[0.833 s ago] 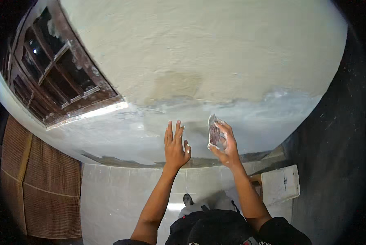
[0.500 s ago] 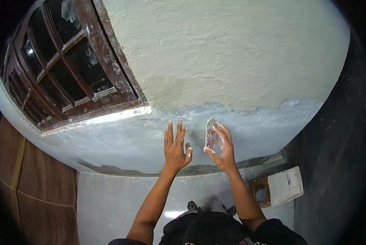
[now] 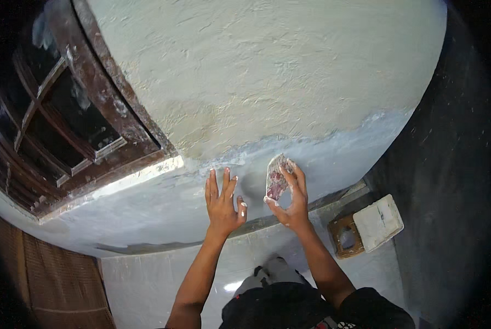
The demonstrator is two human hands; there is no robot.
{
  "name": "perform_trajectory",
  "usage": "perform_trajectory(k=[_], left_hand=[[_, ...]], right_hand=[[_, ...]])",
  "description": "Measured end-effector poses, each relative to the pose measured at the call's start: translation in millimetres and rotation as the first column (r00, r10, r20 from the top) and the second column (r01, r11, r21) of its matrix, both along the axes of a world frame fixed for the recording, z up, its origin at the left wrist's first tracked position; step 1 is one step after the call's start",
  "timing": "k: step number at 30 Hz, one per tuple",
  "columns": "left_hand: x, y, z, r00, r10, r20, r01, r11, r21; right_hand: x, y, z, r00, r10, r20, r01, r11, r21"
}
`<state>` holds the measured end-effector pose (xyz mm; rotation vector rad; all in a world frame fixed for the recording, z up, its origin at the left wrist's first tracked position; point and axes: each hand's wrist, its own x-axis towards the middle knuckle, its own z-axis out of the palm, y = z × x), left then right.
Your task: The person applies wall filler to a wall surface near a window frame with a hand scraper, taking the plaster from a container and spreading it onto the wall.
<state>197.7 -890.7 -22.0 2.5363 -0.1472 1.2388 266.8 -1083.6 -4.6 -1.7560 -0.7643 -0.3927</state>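
Fingers spread, my left hand (image 3: 222, 203) is held up against or just before the smooth grey-white lower part of the wall (image 3: 147, 211). White paste marks its fingertips and thumb. My right hand (image 3: 295, 197) grips a flat reddish plate smeared with white paste (image 3: 277, 178) between thumb and fingers. The plate is tilted upright, close to the wall, and its exact kind is unclear. A rough cream-coloured upper wall (image 3: 278, 71) meets the smooth band along an uneven line above both hands.
On the left is a brown wooden window (image 3: 81, 142) with dark panes and a white-coated sill. A brown stool-like frame (image 3: 344, 237) with a round opening stands at lower right, a paste-covered white container (image 3: 378, 222) beside it. Woven brown matting (image 3: 64, 274) stands at lower left.
My view has tilted and shifted right, so the window sits lower and farther left. Both hands keep nearly the same pose, and the plate in my right hand turns slightly more face-on.
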Motion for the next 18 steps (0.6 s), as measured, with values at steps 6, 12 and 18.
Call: perform_trajectory(k=[6,12,18], left_hand=[[-8.3,21.6,3.3,0.998,0.036,0.056,-0.042,0.994,0.103],[-15.0,26.3,25.6,0.989,0.065,0.137,-0.082,0.988,0.128],[-16.7,59.2,49.9,0.974,0.023,0.226,-0.060,0.986,0.159]], right_hand=[[-10.2,8.9,4.9,0.990,-0.082,0.118,0.081,0.997,0.017],[-5.8,-6.7,16.1,0.962,-0.173,0.212,0.170,0.985,0.032],[-1.9,-5.1,19.7,0.905,-0.348,0.246,0.328,0.937,0.117]])
